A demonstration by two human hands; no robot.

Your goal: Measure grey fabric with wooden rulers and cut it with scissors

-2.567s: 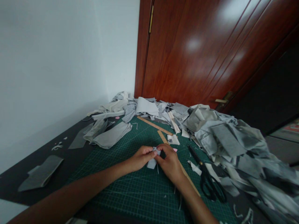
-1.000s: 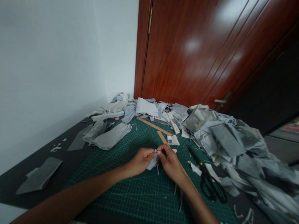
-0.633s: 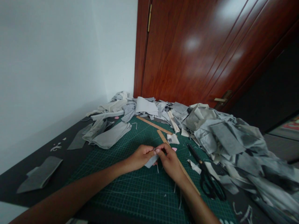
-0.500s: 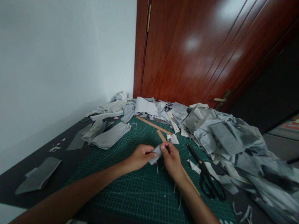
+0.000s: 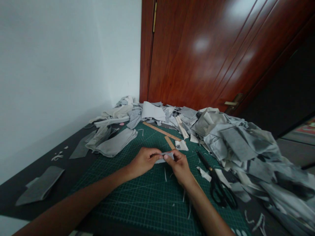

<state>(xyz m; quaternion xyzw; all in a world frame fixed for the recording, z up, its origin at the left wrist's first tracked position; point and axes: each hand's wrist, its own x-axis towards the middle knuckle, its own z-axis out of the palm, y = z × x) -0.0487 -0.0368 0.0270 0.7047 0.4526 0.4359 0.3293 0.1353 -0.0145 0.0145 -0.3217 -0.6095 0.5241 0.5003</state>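
Note:
A small grey piece of fabric [image 5: 160,160] is pinched between both hands over the green cutting mat [image 5: 137,200]. My left hand [image 5: 147,160] grips its left end with thumb and fingers. At its right end, my right hand [image 5: 179,164] holds it with the thumb pressed on top. The piece looks folded or layered, and the fingers hide part of it. Just beyond the hands lie a wooden ruler [image 5: 169,143] and a small white scrap [image 5: 181,145]. To the right of my right hand rests a pair of black scissors [image 5: 216,183].
A large heap of grey and white fabric [image 5: 236,141] covers the right side. Stacked grey pieces [image 5: 116,142] lie at the mat's left edge. Another folded grey piece [image 5: 40,185] sits on the dark table at far left. A wooden door [image 5: 192,55] stands behind.
The grey fabric piece has been turned from a slant to nearly level between the hands. My left fingers have moved slightly up and left. Both hands keep their hold.

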